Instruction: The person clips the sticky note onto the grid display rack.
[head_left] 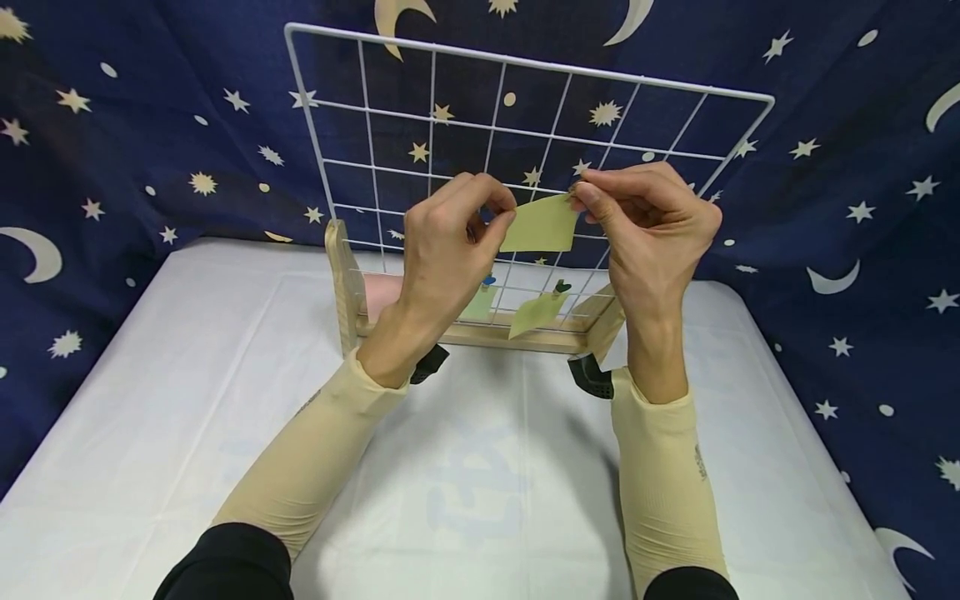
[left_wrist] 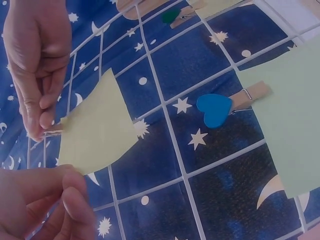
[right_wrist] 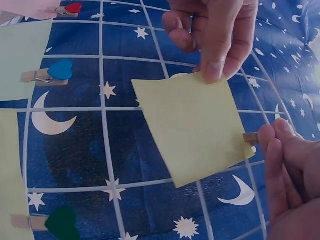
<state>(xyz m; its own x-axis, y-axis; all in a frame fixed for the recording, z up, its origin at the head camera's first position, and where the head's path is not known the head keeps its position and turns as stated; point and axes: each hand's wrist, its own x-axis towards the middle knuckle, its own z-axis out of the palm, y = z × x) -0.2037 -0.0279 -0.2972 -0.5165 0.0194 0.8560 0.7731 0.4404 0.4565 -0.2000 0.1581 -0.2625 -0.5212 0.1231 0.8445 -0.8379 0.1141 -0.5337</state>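
My left hand [head_left: 450,242] pinches the left edge of a yellow-green note [head_left: 538,225]; my right hand [head_left: 645,225] pinches a wooden clip [right_wrist: 250,138] onto its right edge. The note sits against the white wire grid [head_left: 360,108], above two pegged notes; bare squares overhead.

Hands: two, left hand [head_left: 450,242] and right hand [head_left: 648,225]. Wire grid panel [head_left: 525,67]: one. Wooden base [head_left: 480,333]: one. Paper notes: at least four; one held green note [head_left: 538,223], two green notes clipped lower on grid, one pink note [right_wrist: 25,6] at edge. Heart clips: three counted, blue heart clip [left_wrist: 215,110], green heart clip [right_wrist: 61,221], red heart clip [right_wrist: 73,7]. Plain wooden clip [right_wrist: 250,137]: one, largely hidden, so count uncertain.
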